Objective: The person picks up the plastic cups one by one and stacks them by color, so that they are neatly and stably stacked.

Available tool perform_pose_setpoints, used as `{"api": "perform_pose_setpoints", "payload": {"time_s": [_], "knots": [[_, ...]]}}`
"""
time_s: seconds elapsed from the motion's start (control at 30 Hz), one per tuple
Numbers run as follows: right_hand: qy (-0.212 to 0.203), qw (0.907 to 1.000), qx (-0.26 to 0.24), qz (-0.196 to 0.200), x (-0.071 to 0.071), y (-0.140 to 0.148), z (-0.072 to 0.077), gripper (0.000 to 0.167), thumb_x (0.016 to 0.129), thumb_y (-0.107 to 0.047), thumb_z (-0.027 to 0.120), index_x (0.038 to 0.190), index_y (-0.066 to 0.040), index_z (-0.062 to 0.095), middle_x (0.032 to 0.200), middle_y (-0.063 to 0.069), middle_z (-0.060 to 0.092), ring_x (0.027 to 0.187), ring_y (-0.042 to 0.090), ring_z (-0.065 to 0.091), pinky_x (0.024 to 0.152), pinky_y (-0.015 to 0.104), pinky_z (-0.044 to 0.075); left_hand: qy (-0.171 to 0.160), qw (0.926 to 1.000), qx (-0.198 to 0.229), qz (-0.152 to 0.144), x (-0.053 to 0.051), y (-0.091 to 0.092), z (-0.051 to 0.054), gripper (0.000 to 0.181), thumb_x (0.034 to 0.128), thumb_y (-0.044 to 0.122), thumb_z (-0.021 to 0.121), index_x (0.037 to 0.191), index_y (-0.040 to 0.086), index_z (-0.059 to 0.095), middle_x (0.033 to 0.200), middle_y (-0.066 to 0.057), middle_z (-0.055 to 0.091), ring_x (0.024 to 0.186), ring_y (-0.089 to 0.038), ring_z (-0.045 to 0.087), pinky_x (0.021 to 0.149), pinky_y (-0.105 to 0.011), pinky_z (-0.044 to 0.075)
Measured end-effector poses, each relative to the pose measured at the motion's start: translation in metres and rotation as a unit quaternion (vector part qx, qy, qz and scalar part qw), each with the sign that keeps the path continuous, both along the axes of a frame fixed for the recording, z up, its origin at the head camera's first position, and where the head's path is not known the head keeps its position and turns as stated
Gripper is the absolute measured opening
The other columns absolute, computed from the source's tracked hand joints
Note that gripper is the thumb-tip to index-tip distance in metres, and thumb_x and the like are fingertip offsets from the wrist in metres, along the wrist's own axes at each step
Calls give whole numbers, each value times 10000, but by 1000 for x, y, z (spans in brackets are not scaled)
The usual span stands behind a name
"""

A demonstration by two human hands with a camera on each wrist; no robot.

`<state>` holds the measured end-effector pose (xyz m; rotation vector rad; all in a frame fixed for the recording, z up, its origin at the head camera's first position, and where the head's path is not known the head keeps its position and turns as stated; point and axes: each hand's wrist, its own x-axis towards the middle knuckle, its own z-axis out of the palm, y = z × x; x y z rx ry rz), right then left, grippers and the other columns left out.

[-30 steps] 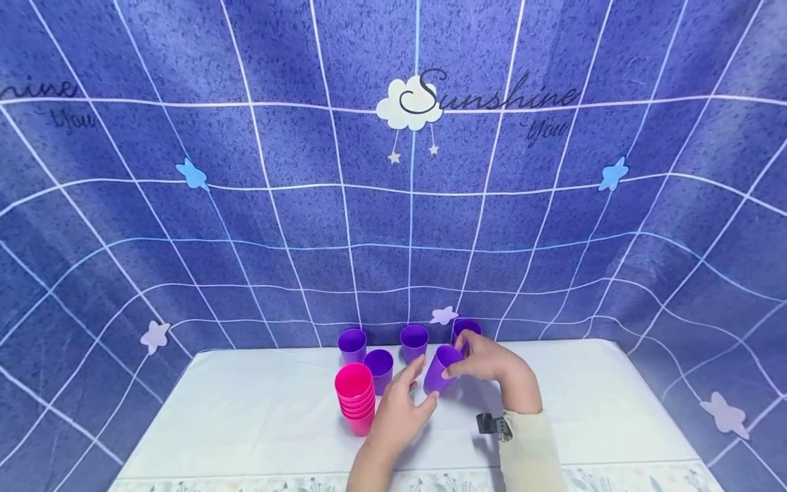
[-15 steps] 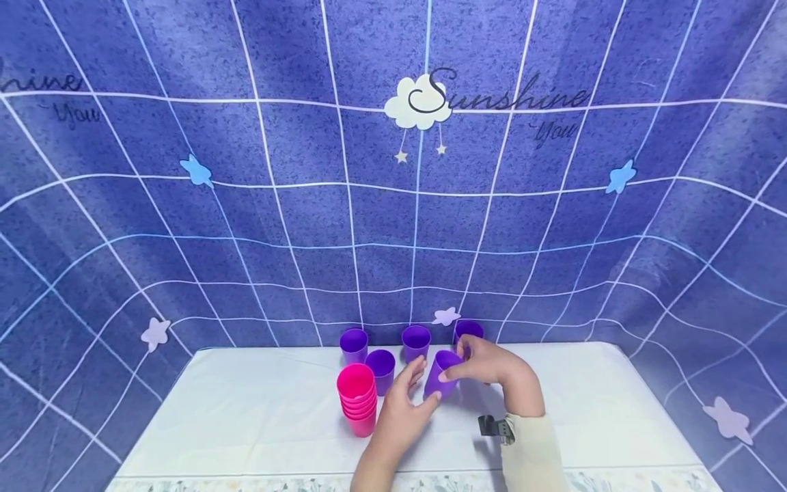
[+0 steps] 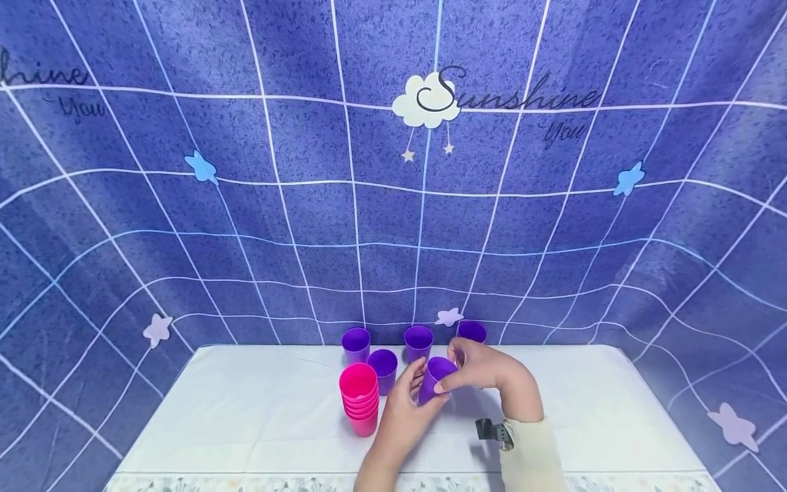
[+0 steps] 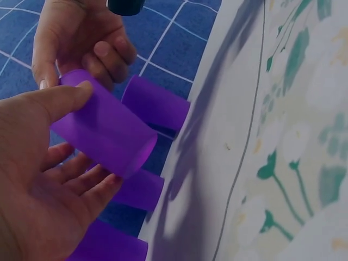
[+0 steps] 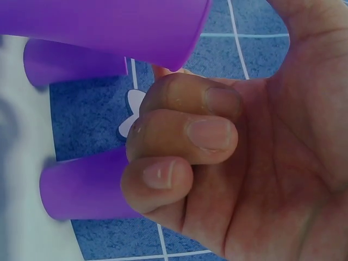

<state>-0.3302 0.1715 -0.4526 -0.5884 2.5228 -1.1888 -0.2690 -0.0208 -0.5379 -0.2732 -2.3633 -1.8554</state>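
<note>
A purple cup (image 3: 435, 383) is held tilted between both hands, above the white table. My left hand (image 3: 402, 417) has its thumb on one side of the cup (image 4: 109, 125) and its fingers beneath the other side, as the left wrist view shows. At the rim, my right hand (image 3: 492, 369) pinches the same cup with thumb and forefinger; its other fingers are curled in the right wrist view. Purple cups stand upright behind: one at the left (image 3: 356, 345), one nearer (image 3: 383, 372), one in the middle (image 3: 419, 343), one at the right (image 3: 472, 333).
Left of my left hand stands a stack of pink cups (image 3: 359, 400), close to the nearer purple cup. A blue patterned curtain (image 3: 393, 225) hangs behind the white tabletop (image 3: 246, 410). A floral strip (image 3: 246, 482) runs along the front edge.
The held cup has moved slightly left and toward the front, into my left hand, whose thumb now lies against it. My right hand has moved along with it. The standing cups keep their places.
</note>
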Motion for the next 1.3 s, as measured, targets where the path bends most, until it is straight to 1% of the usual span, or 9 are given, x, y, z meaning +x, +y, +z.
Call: {"api": "perform_pose_setpoints", "payload": {"time_s": [0.17, 0.37, 0.53, 0.7, 0.87, 0.97, 1.07, 1.2, 1.3], "knots": [[53, 9999, -20, 86, 0, -1, -1, 552, 686, -332, 937, 944, -10, 570, 776, -3, 554, 702, 148, 511, 594, 270, 449, 10, 9998, -181, 57, 1, -1, 0, 793, 837, 241, 899, 1516, 55, 535, 1450, -159, 653, 1280, -324, 683, 1095, -418, 552], [79, 9999, -83, 74, -1, -1, -3, 538, 734, -352, 922, 1028, -20, 619, 773, 13, 549, 703, 155, 508, 608, 284, 450, -226, 9985, -413, 265, 4, -4, 0, 749, 820, 242, 911, 1469, 69, 578, 1369, -179, 693, 1200, -323, 724, 1029, -430, 595], [394, 9987, 2, -323, -2, 6, -3, 444, 809, -366, 874, 1080, -77, 675, 794, 5, 543, 734, 148, 515, 647, 280, 452, -350, 9971, -536, 417, 3, -5, -3, 745, 811, 229, 921, 1449, 58, 576, 1334, -198, 697, 1202, -346, 718, 1031, -463, 593], [841, 9933, -130, -787, -4, 15, 0, 312, 870, -284, 811, 1037, -56, 678, 774, -3, 566, 712, 133, 523, 642, 266, 450, -393, 9966, -564, 459, 3, -5, -3, 740, 796, 219, 928, 1428, 53, 581, 1321, -197, 700, 1206, -352, 713, 1032, -469, 592], [1166, 9832, -110, -1399, -7, 21, 1, 255, 910, -257, 778, 1003, -47, 668, 724, -22, 529, 652, 121, 489, 593, 262, 424, -414, 9964, -589, 442, 3, -4, -2, 732, 794, 208, 930, 1416, 53, 576, 1335, -195, 690, 1213, -356, 710, 1035, -467, 590], [1380, 9726, -156, -1865, -11, 23, 0, 231, 926, -224, 772, 1013, -38, 666, 761, -4, 534, 685, 138, 496, 632, 265, 430, -399, 9963, -624, 436, 3, -4, -2, 725, 791, 202, 931, 1406, 60, 574, 1337, -187, 687, 1216, -350, 706, 1036, -466, 589], [1658, 9591, -160, -2288, -14, 24, -1, 246, 914, -211, 787, 1026, -24, 672, 848, 54, 576, 777, 193, 538, 725, 297, 450, -366, 9963, -641, 431, 2, -3, -1, 714, 785, 190, 933, 1388, 68, 571, 1322, -179, 693, 1208, -340, 708, 1034, -468, 590], [1885, 9464, 20, -2622, -18, 27, -5, 428, 870, -251, 824, 1162, 24, 673, 1021, 181, 615, 945, 304, 577, 857, 422, 487, -345, 9962, -672, 444, 2, -3, -1, 704, 774, 180, 939, 1364, 79, 568, 1291, -169, 704, 1183, -323, 716, 1022, -473, 595], [1795, 9448, 198, -2733, -22, 30, -12, 639, 839, -309, 856, 1308, 58, 625, 1135, 250, 620, 1053, 375, 589, 950, 519, 508, -358, 9959, -704, 446, 2, -3, -1, 701, 771, 177, 941, 1355, 85, 565, 1287, -169, 704, 1171, -319, 718, 1016, -480, 597]]}}
